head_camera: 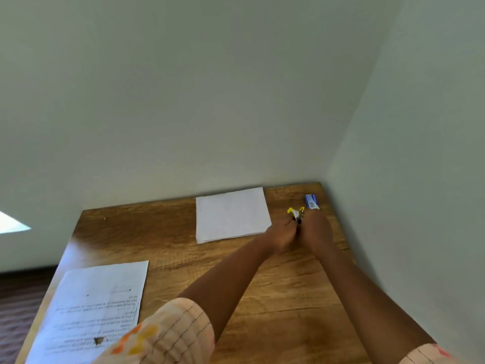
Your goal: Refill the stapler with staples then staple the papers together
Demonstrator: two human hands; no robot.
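Note:
A small yellow stapler (pixel 296 214) sticks up between both my hands at the far right of the wooden table (pixel 168 237). My left hand (pixel 280 236) and my right hand (pixel 316 229) are pressed together around its lower part, which they hide. A blue staple box (pixel 311 201) lies just behind the stapler, near the table's far right corner. A stack of blank white papers (pixel 231 214) rests left of my hands against the back wall.
A printed sheet (pixel 97 311) lies at the near left of the table, reaching its front edge. Walls close the table at the back and on the right. The table's left edge drops to a dark floor.

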